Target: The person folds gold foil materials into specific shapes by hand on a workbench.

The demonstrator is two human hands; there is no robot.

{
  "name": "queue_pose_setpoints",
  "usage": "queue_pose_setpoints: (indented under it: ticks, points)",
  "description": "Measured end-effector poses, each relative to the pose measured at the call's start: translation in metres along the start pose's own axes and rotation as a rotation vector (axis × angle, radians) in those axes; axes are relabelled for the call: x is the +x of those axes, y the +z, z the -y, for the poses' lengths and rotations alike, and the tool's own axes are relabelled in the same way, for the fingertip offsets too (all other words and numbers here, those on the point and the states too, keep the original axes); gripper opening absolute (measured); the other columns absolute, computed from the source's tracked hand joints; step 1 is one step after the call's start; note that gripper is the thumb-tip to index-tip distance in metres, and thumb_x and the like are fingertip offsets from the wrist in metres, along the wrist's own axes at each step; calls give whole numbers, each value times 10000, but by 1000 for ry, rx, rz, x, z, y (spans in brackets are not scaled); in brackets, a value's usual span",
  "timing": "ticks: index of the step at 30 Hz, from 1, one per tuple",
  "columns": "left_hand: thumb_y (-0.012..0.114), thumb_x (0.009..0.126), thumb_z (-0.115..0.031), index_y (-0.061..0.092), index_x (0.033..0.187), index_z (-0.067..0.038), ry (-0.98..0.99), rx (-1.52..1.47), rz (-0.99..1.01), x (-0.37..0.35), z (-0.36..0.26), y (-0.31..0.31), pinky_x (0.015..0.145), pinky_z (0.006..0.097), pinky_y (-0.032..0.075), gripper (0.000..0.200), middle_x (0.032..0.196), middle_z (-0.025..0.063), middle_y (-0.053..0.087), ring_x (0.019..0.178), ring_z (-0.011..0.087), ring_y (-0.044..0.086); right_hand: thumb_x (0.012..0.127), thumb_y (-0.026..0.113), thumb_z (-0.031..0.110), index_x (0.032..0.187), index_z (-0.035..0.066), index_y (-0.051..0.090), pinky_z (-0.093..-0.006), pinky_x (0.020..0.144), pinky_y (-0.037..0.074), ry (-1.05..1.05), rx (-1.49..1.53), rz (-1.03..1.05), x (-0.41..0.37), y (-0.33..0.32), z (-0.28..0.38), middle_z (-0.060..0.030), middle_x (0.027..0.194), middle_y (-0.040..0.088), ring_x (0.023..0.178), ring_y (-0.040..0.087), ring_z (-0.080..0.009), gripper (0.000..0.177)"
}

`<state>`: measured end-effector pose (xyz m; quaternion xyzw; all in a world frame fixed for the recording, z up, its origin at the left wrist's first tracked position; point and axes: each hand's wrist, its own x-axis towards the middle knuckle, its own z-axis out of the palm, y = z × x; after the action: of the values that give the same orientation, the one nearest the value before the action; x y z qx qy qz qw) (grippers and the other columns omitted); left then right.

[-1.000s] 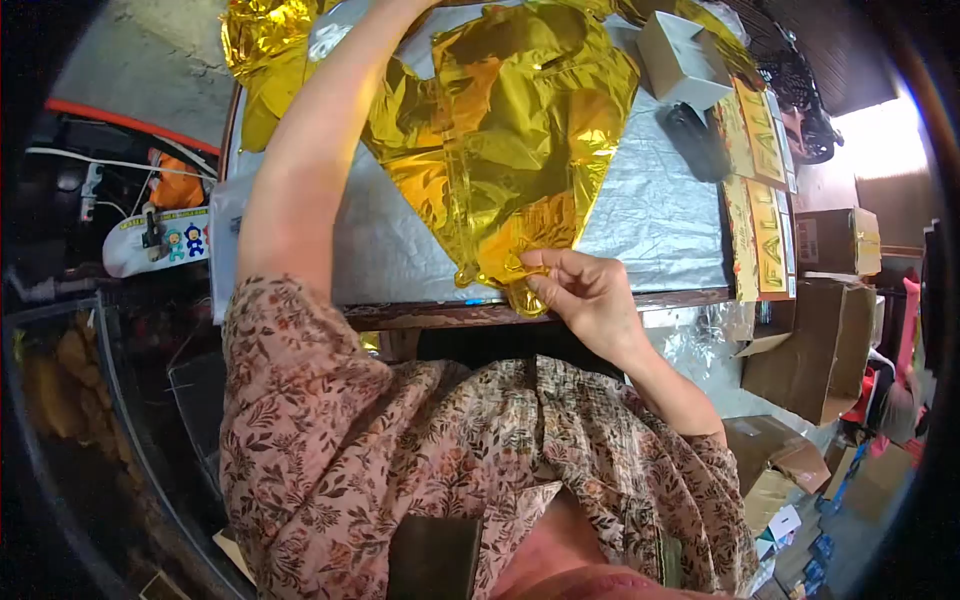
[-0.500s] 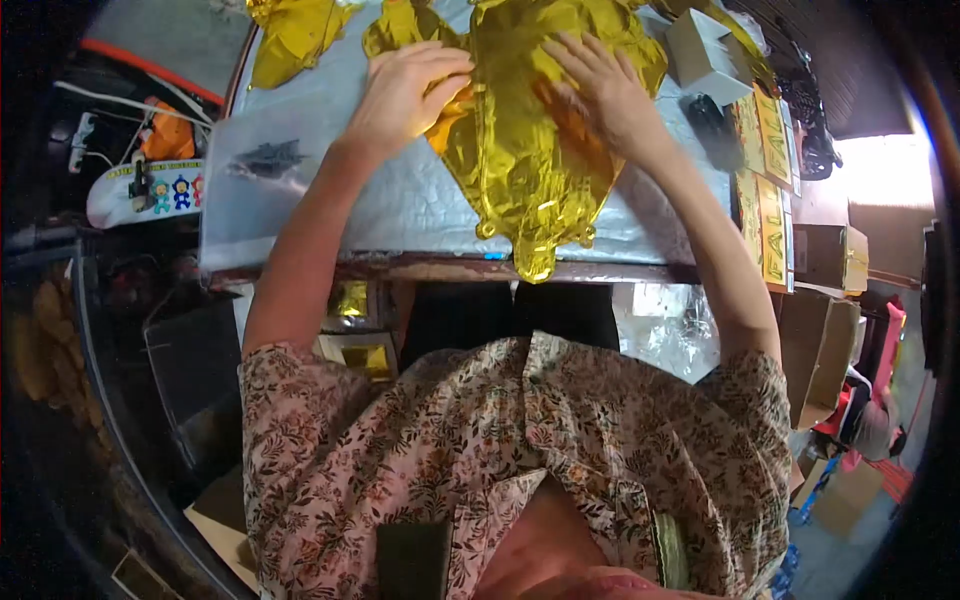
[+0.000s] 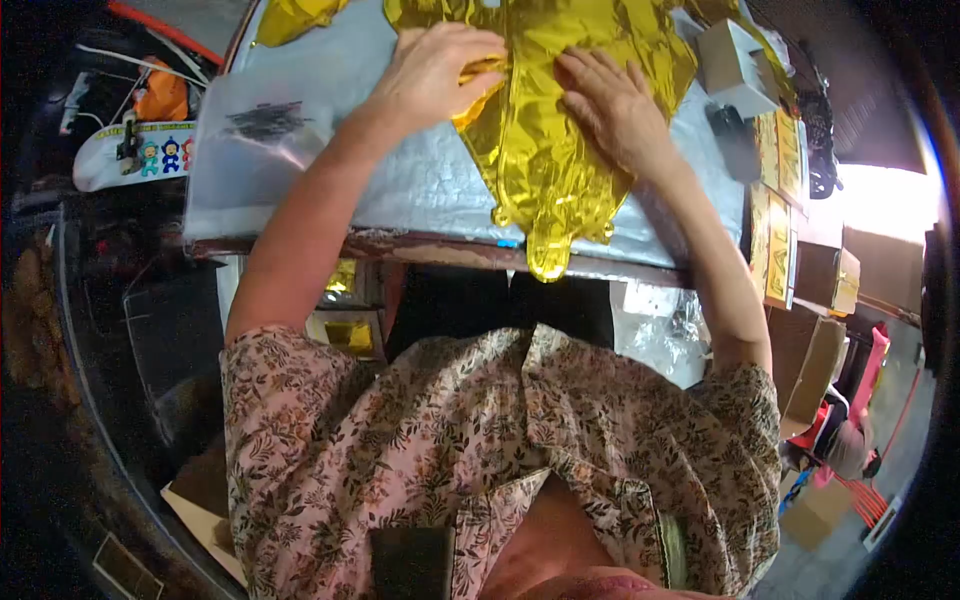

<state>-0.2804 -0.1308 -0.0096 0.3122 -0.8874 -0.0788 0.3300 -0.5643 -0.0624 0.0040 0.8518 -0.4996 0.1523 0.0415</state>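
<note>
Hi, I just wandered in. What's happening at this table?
A person is working on a shiny gold foil piece with bare hands. The right hand lies spread on it; the left hand is curled at its left side, its grip unclear. The foil lies on a silvery-covered table, its narrow end reaching over the near edge.

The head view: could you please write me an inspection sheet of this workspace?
Surface: silver-covered table, worn along its front edge.
Job's things: gold foil sheet, narrow tab at the table's front edge.
Clutter: clear plastic sleeve at left; white box and yellow boxes at right.
Hands: left hand curled at the foil's left side, grip unclear; right hand spread on the foil.
Cables: white cable off the table, upper left.
Surroundings: cardboard boxes at right.
</note>
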Motion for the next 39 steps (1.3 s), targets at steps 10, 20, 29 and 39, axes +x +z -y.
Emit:
queue_pose_setpoints:
  ticks: [10, 20, 29, 39]
  points:
    - [738, 898, -279, 748, 1131, -107, -63, -18, 29, 3, -10, -8, 978, 460, 443, 290, 1230, 28, 728, 1171, 242, 645, 1035, 586, 340, 1483, 95, 512, -560, 1183, 311, 6, 103, 15, 1, -6, 9, -105, 1538, 519, 1445, 440, -346, 516]
    - [725, 899, -244, 652, 1296, -159, -153, -95, 40, 5, -18, -13, 972, 453, 444, 412, 1242, 60, 696, 1137, 266, 658, 1036, 592, 320, 1470, 100, 534, -517, 1173, 335, 11, 130, 8, 2, -4, 9, -107, 1520, 540, 1442, 448, -347, 490]
    - [712, 920, -216, 751, 1179, -147, -43, 43, 55, 0, -14, -10, 1001, 441, 470, 271, 1309, 60, 670, 1183, 283, 644, 1017, 622, 269, 1450, 76, 555, -472, 1164, 354, -22, 124, -21, 1, -2, 7, -114, 1518, 542, 1415, 474, -359, 478]
    - [743, 890, -195, 716, 1153, -39, 9, -46, 12, 5, -14, -14, 932, 426, 565, 307, 1198, 140, 720, 1067, 344, 701, 1025, 615, 284, 1456, 88, 556, -473, 1170, 348, -41, 126, -51, -1, 5, 5, -107, 1517, 545, 1424, 469, -347, 478]
